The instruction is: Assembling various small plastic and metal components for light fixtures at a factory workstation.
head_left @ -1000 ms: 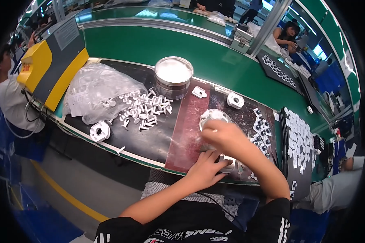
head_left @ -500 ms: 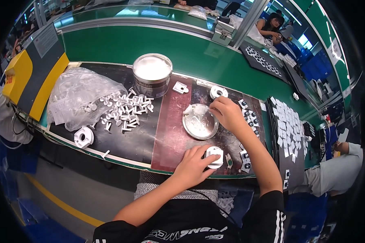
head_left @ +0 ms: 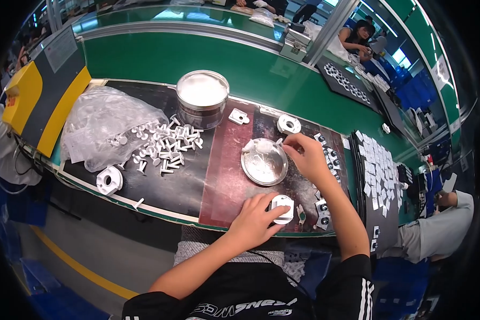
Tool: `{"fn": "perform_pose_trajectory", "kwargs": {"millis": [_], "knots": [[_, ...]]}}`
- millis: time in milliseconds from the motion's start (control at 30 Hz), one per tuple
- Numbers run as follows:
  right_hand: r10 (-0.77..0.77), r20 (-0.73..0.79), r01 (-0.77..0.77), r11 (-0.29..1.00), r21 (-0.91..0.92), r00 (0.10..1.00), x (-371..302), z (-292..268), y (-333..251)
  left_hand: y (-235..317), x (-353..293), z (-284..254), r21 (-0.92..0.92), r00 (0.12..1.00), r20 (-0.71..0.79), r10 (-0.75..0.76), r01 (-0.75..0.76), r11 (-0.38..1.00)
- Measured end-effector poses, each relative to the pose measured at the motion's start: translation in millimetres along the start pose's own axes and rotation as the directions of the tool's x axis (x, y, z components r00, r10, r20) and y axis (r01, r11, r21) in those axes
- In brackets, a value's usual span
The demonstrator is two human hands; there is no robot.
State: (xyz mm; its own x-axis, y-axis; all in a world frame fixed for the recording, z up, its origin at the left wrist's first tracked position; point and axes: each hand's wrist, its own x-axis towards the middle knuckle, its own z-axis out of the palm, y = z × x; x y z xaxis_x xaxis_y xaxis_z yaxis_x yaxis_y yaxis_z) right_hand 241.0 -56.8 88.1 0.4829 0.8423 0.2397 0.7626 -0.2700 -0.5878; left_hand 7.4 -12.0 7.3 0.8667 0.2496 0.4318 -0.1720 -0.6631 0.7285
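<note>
The dark tabletop [head_left: 184, 192] carries a red mat [head_left: 218, 186]. Thumb laid across its top, the left hand [head_left: 253, 218] grips one white disc [head_left: 286, 201] near the front edge. The right hand [head_left: 308, 154] bends over one dish's [head_left: 265, 178] far right rim, fingertips drawn together (whether they pinch anything, I cannot tell). Around stand one tin [head_left: 202, 109], one bag [head_left: 104, 128], two rings [head_left: 288, 124].

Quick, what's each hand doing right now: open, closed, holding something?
Left hand: holding a round white part.
Right hand: fingers pinched near the metal dish; whether they hold anything, I can't tell.
</note>
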Motion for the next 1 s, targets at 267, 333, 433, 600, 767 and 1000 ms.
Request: {"fn": "perform_pose_trajectory", "kwargs": {"millis": [267, 333, 433, 600, 767, 1000], "knots": [[0.196, 0.158, -0.249, 0.658, 0.711, 0.968, -65.7, -5.3, -1.4, 4.4, 1.5, -3.6, -0.009, 1.000, 0.005, -0.026, 0.026, 1.000], [0.273, 0.162, -0.288, 0.528, 0.799, 0.948, -83.9, -1.4, -9.5, 3.6, 2.5, -5.4, -0.014, 1.000, 0.015, -0.011, 0.012, 1.000], [0.312, 0.129, -0.269, 0.459, 0.847, 0.941, -106.8, 5.4, -4.3, 3.9, 4.2, -6.3, -0.015, 1.000, 0.018, -0.006, 0.007, 1.000], [0.386, 0.010, -0.224, 0.511, 0.830, 0.922, -122.1, 19.9, 5.2, 6.3, 5.6, -6.1, 0.001, 0.999, 0.037, -0.020, 0.020, 1.000], [0.396, 0.008, -0.242, 0.544, 0.804, 0.918, -122.5, 30.3, 5.4, 7.1, 5.1, -6.4, 0.000, 0.999, 0.032, -0.019, 0.019, 1.000], [0.408, 0.086, -0.323, 0.558, 0.764, 0.909, -121.3, 28.5, 2.5, 6.8, 5.3, -5.9, 0.000, 1.000, 0.014, -0.005, 0.005, 1.000]]}}
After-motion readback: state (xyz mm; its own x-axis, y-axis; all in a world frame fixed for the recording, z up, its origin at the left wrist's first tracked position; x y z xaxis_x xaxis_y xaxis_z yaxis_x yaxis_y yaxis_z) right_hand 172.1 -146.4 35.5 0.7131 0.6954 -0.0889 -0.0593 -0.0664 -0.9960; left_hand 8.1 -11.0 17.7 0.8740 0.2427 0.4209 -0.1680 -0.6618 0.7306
